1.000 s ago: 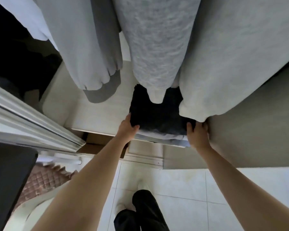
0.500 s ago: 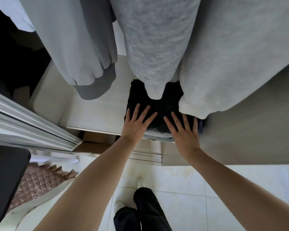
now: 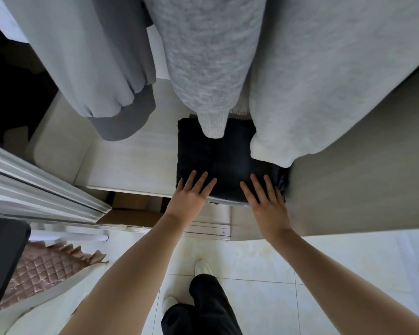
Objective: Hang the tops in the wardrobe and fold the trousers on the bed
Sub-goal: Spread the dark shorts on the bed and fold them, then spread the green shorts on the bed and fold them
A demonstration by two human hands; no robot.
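Under both hands: pale wardrobe shelf (image 3: 131, 163), folded dark trousers (image 3: 218, 155) on it.
Left hand (image 3: 191, 197), right hand (image 3: 264, 199): flat, fingers spread wide on trousers.
Above hands: grey tops (image 3: 211, 56) hang, tops cut off, hiding trousers' far edge.

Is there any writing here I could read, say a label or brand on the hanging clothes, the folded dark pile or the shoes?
None: no word, number, label or sign can be read anywhere.
Hanging grey tops: plain fabric, no tag showing.
Folded dark trousers on the wardrobe shelf: no label visible.
White shoes: no brand mark to be made out.
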